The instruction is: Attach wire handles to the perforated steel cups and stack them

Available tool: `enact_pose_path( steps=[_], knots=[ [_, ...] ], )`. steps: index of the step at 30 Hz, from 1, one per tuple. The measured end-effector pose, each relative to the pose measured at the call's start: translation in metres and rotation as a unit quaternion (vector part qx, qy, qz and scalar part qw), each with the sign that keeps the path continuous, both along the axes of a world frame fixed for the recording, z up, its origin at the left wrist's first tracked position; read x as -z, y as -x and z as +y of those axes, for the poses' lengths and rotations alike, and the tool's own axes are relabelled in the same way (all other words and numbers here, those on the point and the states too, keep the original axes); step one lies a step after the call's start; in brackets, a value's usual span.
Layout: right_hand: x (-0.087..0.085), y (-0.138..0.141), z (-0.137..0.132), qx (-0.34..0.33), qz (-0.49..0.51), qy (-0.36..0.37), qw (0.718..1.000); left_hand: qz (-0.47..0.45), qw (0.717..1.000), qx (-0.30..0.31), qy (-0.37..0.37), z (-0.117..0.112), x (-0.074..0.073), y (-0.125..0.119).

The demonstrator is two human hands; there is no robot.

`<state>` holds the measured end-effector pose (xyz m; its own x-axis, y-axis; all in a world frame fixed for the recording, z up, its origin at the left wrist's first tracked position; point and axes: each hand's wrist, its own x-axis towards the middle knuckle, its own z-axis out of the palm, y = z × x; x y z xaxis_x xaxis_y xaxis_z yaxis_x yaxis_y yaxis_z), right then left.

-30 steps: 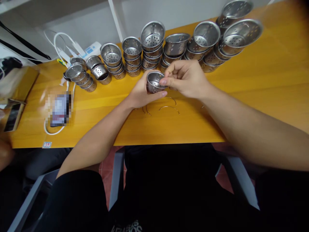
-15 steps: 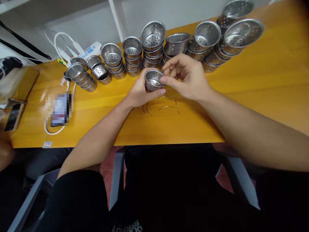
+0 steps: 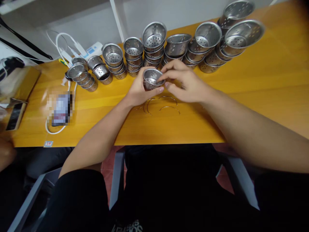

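Note:
My left hand (image 3: 141,87) is wrapped round a small perforated metal strainer basket (image 3: 151,84), held above the table with its mouth tilted towards me. My right hand (image 3: 184,80) is at the basket's right side. Its forefinger reaches over the rim into the basket, and the thumb rests near the outer right edge, apart from the forefinger. I make out nothing held between them. Below the hands, several thin curved metal wires (image 3: 169,107) lie on the wooden table (image 3: 193,129).
Stacks of perforated strainer baskets (image 3: 154,37) line the table's back, larger ones (image 3: 243,37) to the right. On the left are a phone (image 3: 60,109) with a white cable, a power strip (image 3: 94,49) and a cardboard box (image 3: 26,82). Another person's arm (image 3: 6,154) shows at far left.
My right forefinger has moved from a near pinch with the thumb at the rim to reaching inside the basket. The basket has shifted slightly left in my left hand.

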<state>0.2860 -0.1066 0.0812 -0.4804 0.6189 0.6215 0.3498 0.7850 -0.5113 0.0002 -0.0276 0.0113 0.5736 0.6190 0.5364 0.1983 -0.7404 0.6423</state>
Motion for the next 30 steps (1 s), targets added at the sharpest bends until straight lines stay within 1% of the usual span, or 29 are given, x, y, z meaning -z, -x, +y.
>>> enact_pose_path(
  steps=[2, 5, 8, 10, 14, 18, 21, 26, 30],
  knots=[
    [0.006, 0.001, 0.002, -0.019, -0.004, -0.006, 1.000, -0.005, 1.000, 0.008, 0.005, -0.002, -0.001, 0.000],
    [0.012, 0.005, 0.003, -0.028, 0.012, 0.022, 0.999, -0.010, 0.999, 0.025, 0.018, -0.004, -0.002, -0.001],
    [0.014, 0.008, 0.002, -0.034, 0.027, 0.047, 0.998, -0.012, 0.999, 0.042, 0.025, -0.006, -0.003, -0.002],
    [0.014, 0.008, 0.001, -0.033, 0.035, 0.054, 0.997, -0.015, 0.999, 0.042, 0.018, -0.007, -0.004, -0.002],
    [0.010, 0.006, 0.000, -0.022, 0.047, 0.034, 0.998, -0.012, 1.000, 0.026, -0.003, -0.006, -0.005, -0.003],
    [0.009, 0.006, 0.000, -0.020, 0.063, 0.007, 0.998, 0.006, 1.000, 0.007, 0.003, -0.005, -0.010, 0.000],
    [0.008, 0.006, 0.000, -0.005, 0.075, 0.011, 0.997, 0.011, 1.000, -0.015, 0.001, -0.007, -0.019, 0.005],
    [0.007, 0.003, 0.000, 0.004, 0.099, 0.013, 0.995, 0.032, 0.997, -0.065, -0.037, -0.015, -0.042, 0.016],
    [0.006, -0.001, 0.002, 0.008, 0.090, 0.002, 0.996, 0.050, 0.991, -0.113, -0.051, -0.012, -0.060, 0.030]
  ],
)
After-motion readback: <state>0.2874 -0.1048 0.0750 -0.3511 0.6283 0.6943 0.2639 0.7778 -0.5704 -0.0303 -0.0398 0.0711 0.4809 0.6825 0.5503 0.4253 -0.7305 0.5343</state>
